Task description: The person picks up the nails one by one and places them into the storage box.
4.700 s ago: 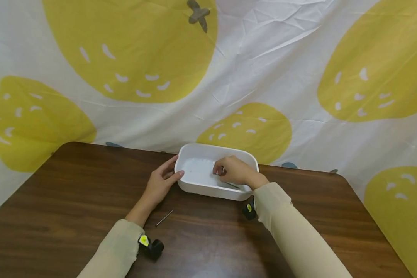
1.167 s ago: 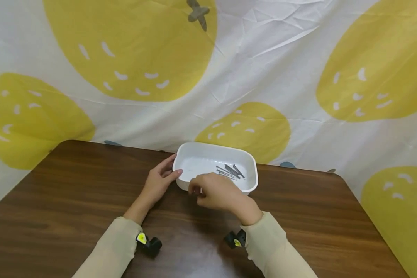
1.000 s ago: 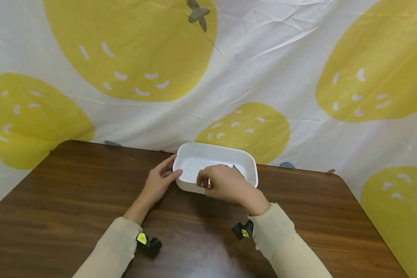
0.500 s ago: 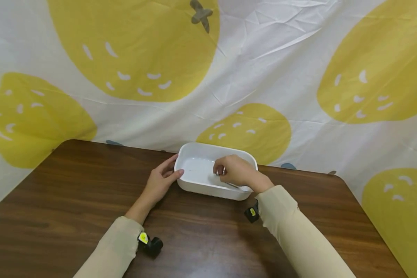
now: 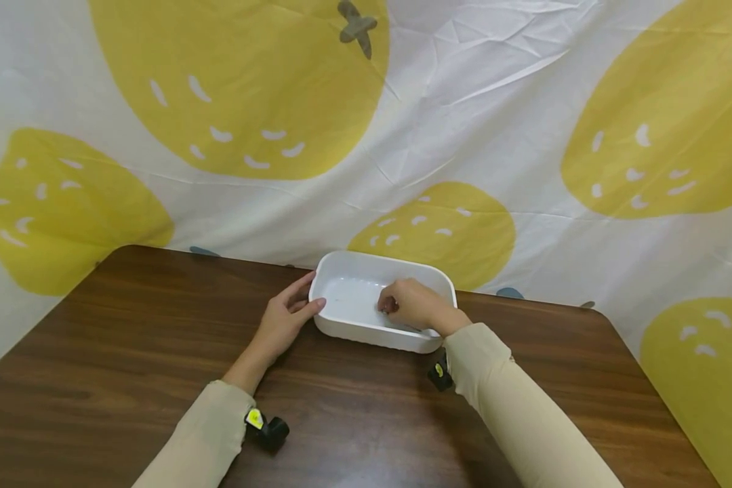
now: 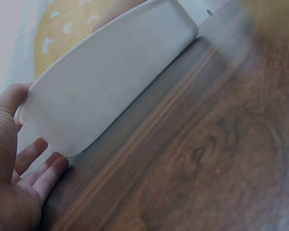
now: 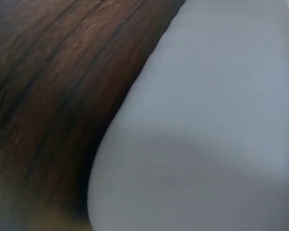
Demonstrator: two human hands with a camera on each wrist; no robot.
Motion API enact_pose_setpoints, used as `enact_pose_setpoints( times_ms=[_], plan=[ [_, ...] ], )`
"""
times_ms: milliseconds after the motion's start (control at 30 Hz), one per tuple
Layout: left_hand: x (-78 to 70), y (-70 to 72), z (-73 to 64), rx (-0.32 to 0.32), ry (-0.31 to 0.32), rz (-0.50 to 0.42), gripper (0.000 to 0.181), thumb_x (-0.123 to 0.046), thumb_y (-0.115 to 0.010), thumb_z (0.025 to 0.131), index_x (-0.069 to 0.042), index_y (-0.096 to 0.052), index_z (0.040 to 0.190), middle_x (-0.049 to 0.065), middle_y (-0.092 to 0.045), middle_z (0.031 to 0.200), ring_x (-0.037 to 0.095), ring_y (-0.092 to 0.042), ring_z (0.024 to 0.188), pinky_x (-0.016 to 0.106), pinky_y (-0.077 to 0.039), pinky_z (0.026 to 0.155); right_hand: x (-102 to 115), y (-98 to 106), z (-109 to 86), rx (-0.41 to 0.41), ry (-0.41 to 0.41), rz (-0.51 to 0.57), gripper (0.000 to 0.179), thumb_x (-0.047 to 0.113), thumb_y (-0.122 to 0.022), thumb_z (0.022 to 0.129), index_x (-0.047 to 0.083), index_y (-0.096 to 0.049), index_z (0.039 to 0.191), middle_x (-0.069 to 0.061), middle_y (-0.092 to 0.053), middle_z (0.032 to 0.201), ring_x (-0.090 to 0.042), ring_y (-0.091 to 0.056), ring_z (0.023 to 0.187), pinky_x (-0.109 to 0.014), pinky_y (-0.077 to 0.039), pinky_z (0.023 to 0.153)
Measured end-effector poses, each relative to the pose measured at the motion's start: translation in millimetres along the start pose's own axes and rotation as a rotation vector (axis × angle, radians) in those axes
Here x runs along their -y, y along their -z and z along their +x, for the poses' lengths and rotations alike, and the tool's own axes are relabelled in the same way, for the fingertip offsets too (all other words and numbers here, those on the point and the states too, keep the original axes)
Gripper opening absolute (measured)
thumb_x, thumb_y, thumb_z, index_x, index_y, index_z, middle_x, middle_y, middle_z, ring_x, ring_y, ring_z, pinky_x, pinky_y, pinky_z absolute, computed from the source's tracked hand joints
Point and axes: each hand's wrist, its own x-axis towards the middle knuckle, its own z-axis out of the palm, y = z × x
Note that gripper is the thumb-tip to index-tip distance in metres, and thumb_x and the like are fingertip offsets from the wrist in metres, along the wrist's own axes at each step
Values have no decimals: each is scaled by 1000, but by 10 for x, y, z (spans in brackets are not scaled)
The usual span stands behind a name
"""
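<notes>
A white rectangular box (image 5: 372, 333) with rounded corners stands at the table's back edge. My left hand (image 5: 283, 324) grips its left end, thumb over the rim and fingers along the outer wall; the left wrist view shows those fingers (image 6: 50, 171) low against the outside. Inside the box's right half is my right hand (image 5: 411, 303), fingers curled and pinching a thin grey nail that is mostly hidden. A slim grey shaft (image 5: 413, 329) shows under that hand, near the front wall. The right wrist view holds only the box's outer wall (image 7: 197, 120) and the wood.
The dark wooden table (image 5: 354, 413) has rounded back corners. Close behind it hangs a white cloth (image 5: 268, 224) printed with yellow fruit. A small black camera (image 5: 271, 434) sits on the left wrist, another (image 5: 440, 374) on the right.
The nail that lay on the table by my left forearm is gone from there. My right hand has moved from before the box into it, covering the several nails seen earlier. The left hand stays.
</notes>
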Motion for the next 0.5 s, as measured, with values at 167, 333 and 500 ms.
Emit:
enact_pose_setpoints(
  times_ms=[167,333,500],
  plan=[
    [-6,3,-3,2,5,6,61,-23,-68,98,-17,-45,154,18,-55,148,36,-62,124,27,-53,98,-35,-28,1,-8,1,-2,16,-1,-68,88,6,-77,100,-4,-73,91,-14,-64,86,-31,-56,80],
    [-2,6,-4,-1,9,8,60,-23,-68,98,-18,-45,153,19,-56,147,35,-62,124,26,-53,98,-47,-25,-8,-14,14,2,15,0,-67,89,7,-77,100,-4,-73,91,-14,-64,86,-31,-56,80],
    [3,2,-2,1,9,10,60,-24,-68,98,-18,-46,153,18,-56,147,35,-62,124,28,-53,99,-71,-23,-26,-19,24,15,16,0,-67,90,7,-77,99,-4,-74,91,-14,-65,87,-31,-56,81]
  ],
)
